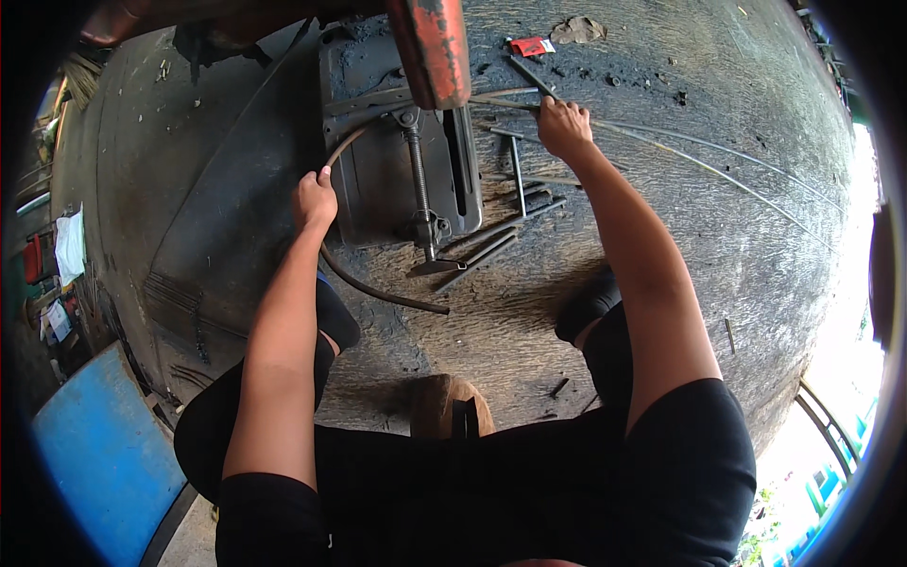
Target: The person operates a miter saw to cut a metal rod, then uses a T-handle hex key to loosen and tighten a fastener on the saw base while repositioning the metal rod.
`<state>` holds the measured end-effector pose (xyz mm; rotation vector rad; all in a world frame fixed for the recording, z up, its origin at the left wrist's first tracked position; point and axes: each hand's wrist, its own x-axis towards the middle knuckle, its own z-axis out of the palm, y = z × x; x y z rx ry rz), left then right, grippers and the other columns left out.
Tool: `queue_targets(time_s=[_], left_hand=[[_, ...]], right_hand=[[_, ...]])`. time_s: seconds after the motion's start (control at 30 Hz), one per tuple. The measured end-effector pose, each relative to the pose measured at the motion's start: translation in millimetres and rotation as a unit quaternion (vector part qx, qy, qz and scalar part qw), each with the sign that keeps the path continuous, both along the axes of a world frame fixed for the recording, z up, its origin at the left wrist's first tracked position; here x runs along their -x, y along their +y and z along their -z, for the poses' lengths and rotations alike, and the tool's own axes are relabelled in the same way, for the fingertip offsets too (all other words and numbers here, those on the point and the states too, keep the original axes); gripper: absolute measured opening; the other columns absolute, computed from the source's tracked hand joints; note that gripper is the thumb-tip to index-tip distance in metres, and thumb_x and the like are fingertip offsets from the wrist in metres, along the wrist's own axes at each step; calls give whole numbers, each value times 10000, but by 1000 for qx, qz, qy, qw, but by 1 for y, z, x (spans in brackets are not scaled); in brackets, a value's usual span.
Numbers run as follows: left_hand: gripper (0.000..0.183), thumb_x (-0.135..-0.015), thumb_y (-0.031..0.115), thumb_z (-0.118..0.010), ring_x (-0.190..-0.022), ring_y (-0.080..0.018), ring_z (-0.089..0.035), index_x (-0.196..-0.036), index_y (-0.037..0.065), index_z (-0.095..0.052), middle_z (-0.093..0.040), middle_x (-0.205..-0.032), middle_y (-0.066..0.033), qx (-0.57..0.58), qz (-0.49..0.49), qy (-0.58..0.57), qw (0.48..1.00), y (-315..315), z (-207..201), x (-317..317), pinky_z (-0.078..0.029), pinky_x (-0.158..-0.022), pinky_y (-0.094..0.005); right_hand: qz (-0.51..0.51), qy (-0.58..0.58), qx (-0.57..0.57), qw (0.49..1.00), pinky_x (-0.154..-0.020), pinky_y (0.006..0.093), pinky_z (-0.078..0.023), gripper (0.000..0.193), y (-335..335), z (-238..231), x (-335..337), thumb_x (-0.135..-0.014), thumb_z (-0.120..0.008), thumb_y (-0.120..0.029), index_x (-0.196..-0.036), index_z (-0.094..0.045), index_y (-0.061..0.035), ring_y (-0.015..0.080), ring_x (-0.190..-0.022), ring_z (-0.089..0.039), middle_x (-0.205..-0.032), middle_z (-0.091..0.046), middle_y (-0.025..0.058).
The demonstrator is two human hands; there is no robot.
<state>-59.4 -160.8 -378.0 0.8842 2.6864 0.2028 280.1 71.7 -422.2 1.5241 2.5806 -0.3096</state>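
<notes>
My left hand (pixel 316 198) is closed around a curved metal rod (pixel 378 291), left of the metal base plate (pixel 364 203) of what looks like a cut-off saw. The rod's lower end bends round below the plate; its upper part reaches the clamp with a threaded screw (pixel 419 175). My right hand (pixel 565 128) is closed at the right of the machine, where a dark bar (pixel 531 76) pokes out beyond the fist. Other thin rods pass by that hand, and which of them it grips is partly hidden. Above the plate hangs a worn red machine arm (pixel 433 52).
Several cut metal pieces (pixel 501 231) lie right of the base plate. Long thin rods (pixel 727 175) stretch rightward over the rough floor. A red packet (pixel 531 46) and a dry leaf (pixel 578 30) lie farther off. A blue panel (pixel 104 444) stands at lower left.
</notes>
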Motion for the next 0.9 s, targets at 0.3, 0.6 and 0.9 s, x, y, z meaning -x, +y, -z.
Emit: queue_targets(time_s=[0.3,0.6,0.9], left_hand=[[394,-918,366,-501,-921,-451,-574,-907,-10,-618,-620,-953,-259,-22,-3,-7,1000,1,-3,1,-454,-772,-496],[395,-922,368,-493,-915,-448,-576,-906,-6,-621,-622,-946,-258,-23,-1,5,1000,3,-2,0,-456,-766,-494],[387,-928,350,-492,-903,-453,-577,-906,-15,-619,-620,-934,-266,-25,6,-3,1000,4,-4,-1,-459,-765,-492]], right_hand=[[8,35,-22,999,-865,485,-397,233,0,7,-1,-881,-433,-210,-1005,-538,-44,360,-1005,-577,-1017,-630,180],[8,42,-30,999,-864,490,-397,227,1,5,0,-889,-427,-214,-1008,-545,-61,349,-1009,-578,-1014,-635,173],[8,39,-30,999,-868,479,-397,213,1,4,0,-902,-430,-222,-982,-549,-65,334,-1008,-581,-1026,-639,147]])
